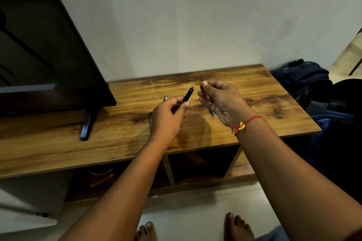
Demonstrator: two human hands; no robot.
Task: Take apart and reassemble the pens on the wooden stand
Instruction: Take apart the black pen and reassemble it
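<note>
- The black pen body (187,95) is above the wooden stand (254,94), gripped by the left hand (168,119); its near end is hidden
- The right hand (221,100) pinches a small dark part (201,87), hard to make out
- A teal tip (212,113) shows just beside that hand, the rest hidden

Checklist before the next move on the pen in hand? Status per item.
1. Left hand grips the pen barrel: ok, its fingers are curled round the lower part.
2. Right hand pinches the small dark piece: ok, though the fingers hide most of it.
3. Barrel end and piece meet: not ok, a gap separates them.
4. Piece lined up with the barrel's axis: cannot tell, too small.
5. Loose parts safe on the stand: ok, the silvery part and teal part lie away from its edges.
6. Refill seated inside the barrel: cannot tell.
</note>
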